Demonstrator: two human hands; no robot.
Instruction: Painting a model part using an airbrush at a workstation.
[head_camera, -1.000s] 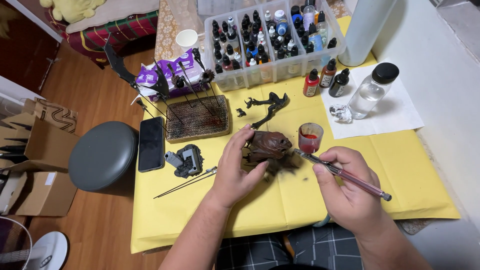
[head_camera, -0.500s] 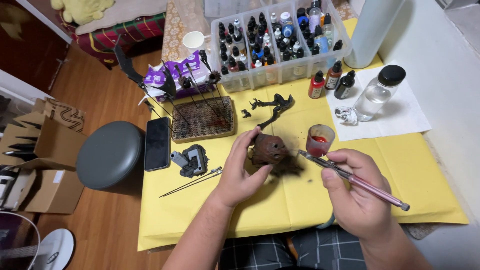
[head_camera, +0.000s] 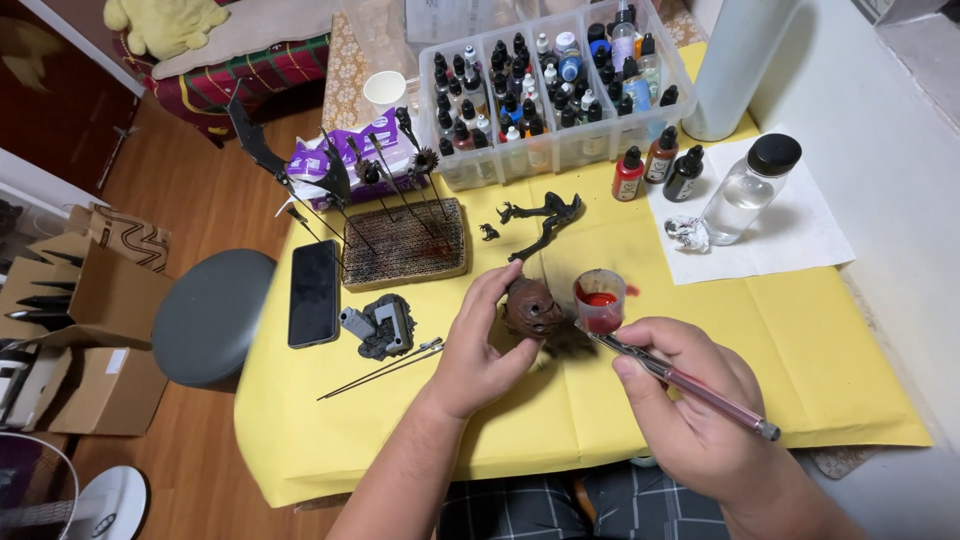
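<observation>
My left hand (head_camera: 480, 345) grips a small dark brown model piece (head_camera: 531, 306) just above the yellow table cover (head_camera: 800, 350). My right hand (head_camera: 690, 410) holds a thin paintbrush (head_camera: 680, 380) with a pinkish handle; its tip points toward the model piece. A little cup of red paint (head_camera: 600, 299) stands right beside the piece, between the two hands.
A clear bin of paint bottles (head_camera: 555, 90) sits at the back, with three loose bottles (head_camera: 655, 165), a glass bottle (head_camera: 750, 188) on white paper and a white cylinder (head_camera: 738, 62). A block holding parts on sticks (head_camera: 403, 243), a phone (head_camera: 315, 292), a grey part (head_camera: 383, 325), a black figure (head_camera: 545, 218), a stool (head_camera: 210, 315).
The view has shifted slightly. My right hand has brought the brush a little lower and closer to the model piece; my left hand keeps its hold.
</observation>
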